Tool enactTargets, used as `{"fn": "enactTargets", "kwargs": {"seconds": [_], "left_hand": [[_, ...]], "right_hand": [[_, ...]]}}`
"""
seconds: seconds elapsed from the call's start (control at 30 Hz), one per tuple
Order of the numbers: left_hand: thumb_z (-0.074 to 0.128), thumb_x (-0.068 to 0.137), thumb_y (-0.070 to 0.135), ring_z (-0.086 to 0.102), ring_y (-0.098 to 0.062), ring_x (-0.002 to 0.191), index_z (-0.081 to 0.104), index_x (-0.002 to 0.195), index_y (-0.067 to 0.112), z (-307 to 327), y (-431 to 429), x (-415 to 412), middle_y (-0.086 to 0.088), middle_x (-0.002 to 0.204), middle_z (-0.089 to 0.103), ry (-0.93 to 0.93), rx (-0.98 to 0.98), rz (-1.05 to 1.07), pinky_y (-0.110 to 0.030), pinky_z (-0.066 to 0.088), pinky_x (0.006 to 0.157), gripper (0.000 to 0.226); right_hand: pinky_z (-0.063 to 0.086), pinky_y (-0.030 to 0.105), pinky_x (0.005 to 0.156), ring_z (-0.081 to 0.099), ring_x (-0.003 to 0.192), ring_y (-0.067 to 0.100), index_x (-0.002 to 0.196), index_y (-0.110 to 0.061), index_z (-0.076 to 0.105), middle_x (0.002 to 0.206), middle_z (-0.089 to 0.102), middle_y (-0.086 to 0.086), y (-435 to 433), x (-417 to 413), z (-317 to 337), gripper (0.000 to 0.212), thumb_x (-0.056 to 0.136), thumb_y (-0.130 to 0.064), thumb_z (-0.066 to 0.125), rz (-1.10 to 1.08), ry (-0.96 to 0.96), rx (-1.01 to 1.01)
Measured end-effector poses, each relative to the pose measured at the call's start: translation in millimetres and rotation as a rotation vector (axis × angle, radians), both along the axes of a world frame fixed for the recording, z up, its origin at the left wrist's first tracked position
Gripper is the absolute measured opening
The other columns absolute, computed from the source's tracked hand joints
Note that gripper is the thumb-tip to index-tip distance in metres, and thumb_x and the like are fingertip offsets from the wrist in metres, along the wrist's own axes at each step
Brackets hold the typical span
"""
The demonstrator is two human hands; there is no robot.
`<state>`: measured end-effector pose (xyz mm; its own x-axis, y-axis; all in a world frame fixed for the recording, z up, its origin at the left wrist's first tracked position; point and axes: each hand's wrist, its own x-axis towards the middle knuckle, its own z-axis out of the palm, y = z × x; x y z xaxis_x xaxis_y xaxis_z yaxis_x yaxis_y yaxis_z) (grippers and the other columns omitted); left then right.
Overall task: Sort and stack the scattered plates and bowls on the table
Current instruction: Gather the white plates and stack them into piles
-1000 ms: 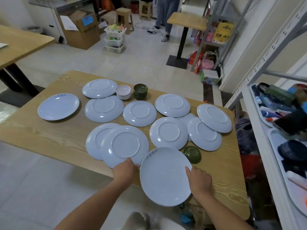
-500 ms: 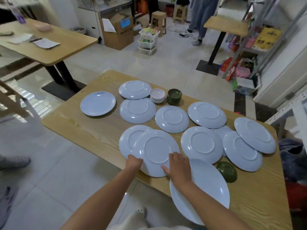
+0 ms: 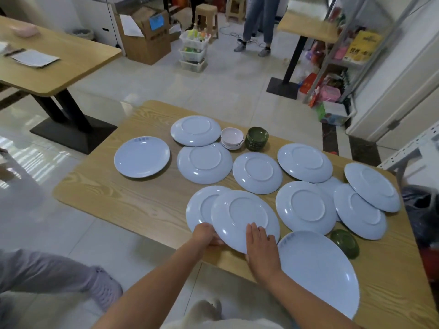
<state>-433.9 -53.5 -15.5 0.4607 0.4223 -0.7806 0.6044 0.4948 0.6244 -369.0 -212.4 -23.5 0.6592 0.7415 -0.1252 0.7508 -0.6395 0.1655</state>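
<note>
Several pale blue plates lie scattered on the wooden table (image 3: 142, 200), most upside down. My left hand (image 3: 204, 234) grips the near left rim of an upside-down plate (image 3: 244, 219) that overlaps another plate (image 3: 202, 205). My right hand (image 3: 260, 243) lies on that same plate's near rim, fingers spread. A large upright plate (image 3: 318, 269) sits at the near edge beside my right wrist. A single green bowl (image 3: 345, 243) lies to its right. A stack of white bowls (image 3: 232, 138) and a stack of green bowls (image 3: 257, 138) stand at the far side.
An upright plate (image 3: 142, 156) lies alone at the far left of the table. A person's leg and shoe (image 3: 104, 287) are on the floor at left. Another table (image 3: 59, 58) stands far left, a metal shelf (image 3: 344, 43) at right, and a person (image 3: 257, 22) stands beyond.
My right hand left the large near plate and moved left onto the upside-down plate held by my left hand. The view has swung left.
</note>
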Motion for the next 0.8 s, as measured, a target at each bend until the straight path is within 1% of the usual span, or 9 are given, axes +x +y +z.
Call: {"fn": "enactTargets", "kwargs": {"seconds": [0.03, 0.1, 0.3, 0.37, 0.43, 0.53, 0.6, 0.67, 0.8], "left_hand": [[0.046, 0.082, -0.015, 0.06, -0.022, 0.05, 0.059, 0.084, -0.001, 0, 5, -1, -0.017, 0.064, 0.06, -0.024, 0.02, -0.021, -0.024, 0.051, 0.049, 0.019], [0.05, 0.08, -0.014, 0.056, -0.021, 0.055, 0.054, 0.08, 0.007, 2, 14, -1, -0.015, 0.066, 0.059, -0.042, 0.053, -0.046, -0.025, 0.044, 0.054, 0.021], [0.045, 0.095, 0.0, 0.053, -0.023, 0.073, 0.038, 0.135, 0.005, 3, 33, 8, -0.015, 0.095, 0.055, -0.089, 0.09, -0.025, -0.031, 0.044, 0.067, 0.042], [0.052, 0.094, 0.002, 0.056, -0.03, 0.099, 0.031, 0.144, 0.007, 4, 39, 10, -0.016, 0.115, 0.053, -0.103, 0.163, -0.072, -0.038, 0.045, 0.089, 0.054], [0.057, 0.094, 0.01, 0.05, -0.031, 0.122, 0.025, 0.149, 0.012, 10, 43, 12, -0.013, 0.137, 0.046, -0.143, 0.191, -0.081, -0.039, 0.039, 0.104, 0.064], [0.053, 0.097, 0.026, 0.046, -0.023, 0.129, 0.029, 0.149, 0.017, 21, 45, 23, -0.004, 0.142, 0.043, -0.24, 0.198, -0.115, -0.036, 0.034, 0.11, 0.058], [0.045, 0.1, 0.032, 0.053, -0.02, 0.119, 0.045, 0.136, 0.017, 26, 44, 32, -0.002, 0.133, 0.054, -0.295, 0.192, -0.154, -0.036, 0.043, 0.104, 0.039], [0.037, 0.102, 0.028, 0.062, -0.018, 0.098, 0.055, 0.115, 0.02, 32, 39, 39, -0.002, 0.115, 0.064, -0.346, 0.162, -0.135, -0.028, 0.054, 0.08, 0.024], [0.033, 0.102, 0.019, 0.064, -0.015, 0.075, 0.059, 0.091, 0.021, 35, 25, 48, -0.002, 0.09, 0.067, -0.338, 0.196, -0.1, -0.022, 0.055, 0.057, 0.028]], "right_hand": [[0.056, 0.042, 0.065, 0.069, 0.093, 0.033, 0.112, 0.002, 0.067, 0.11, 0.068, 0.019, 0, 2, 3, 0.073, 0.046, -0.015, 0.092, 0.038, -0.069, 0.054], [0.056, 0.037, 0.059, 0.071, 0.083, 0.028, 0.102, -0.001, 0.073, 0.097, 0.072, 0.014, 4, 11, 9, 0.064, 0.041, -0.009, 0.091, 0.088, -0.186, 0.154], [0.053, 0.029, 0.057, 0.069, 0.068, 0.022, 0.09, -0.01, 0.075, 0.081, 0.071, 0.004, 26, 55, 47, 0.029, 0.065, 0.002, 0.067, 0.135, -0.383, 0.454], [0.053, 0.031, 0.057, 0.07, 0.067, 0.023, 0.089, -0.008, 0.074, 0.081, 0.073, 0.005, 32, 64, 63, 0.032, 0.071, -0.001, 0.048, 0.105, -0.302, 0.609], [0.052, 0.036, 0.057, 0.068, 0.068, 0.03, 0.09, -0.004, 0.072, 0.078, 0.071, 0.01, 36, 71, 78, 0.027, 0.077, -0.003, 0.048, -0.059, -0.085, 0.775], [0.045, 0.036, 0.064, 0.059, 0.075, 0.031, 0.095, -0.007, 0.06, 0.079, 0.064, 0.011, 35, 88, 89, 0.011, 0.092, -0.015, 0.053, -0.441, 0.337, 1.009], [0.043, 0.03, 0.07, 0.057, 0.08, 0.021, 0.096, -0.016, 0.058, 0.082, 0.061, -0.001, 30, 95, 92, 0.005, 0.092, -0.017, 0.055, -0.575, 0.523, 1.184], [0.043, 0.028, 0.072, 0.057, 0.082, 0.016, 0.096, -0.018, 0.058, 0.087, 0.061, -0.002, 23, 100, 91, 0.006, 0.091, -0.016, 0.056, -0.648, 0.586, 1.251], [0.044, 0.027, 0.069, 0.057, 0.076, 0.018, 0.096, -0.009, 0.062, 0.086, 0.062, 0.005, -4, 106, 72, 0.01, 0.091, -0.016, 0.057, -0.828, 0.657, 1.206]]}}
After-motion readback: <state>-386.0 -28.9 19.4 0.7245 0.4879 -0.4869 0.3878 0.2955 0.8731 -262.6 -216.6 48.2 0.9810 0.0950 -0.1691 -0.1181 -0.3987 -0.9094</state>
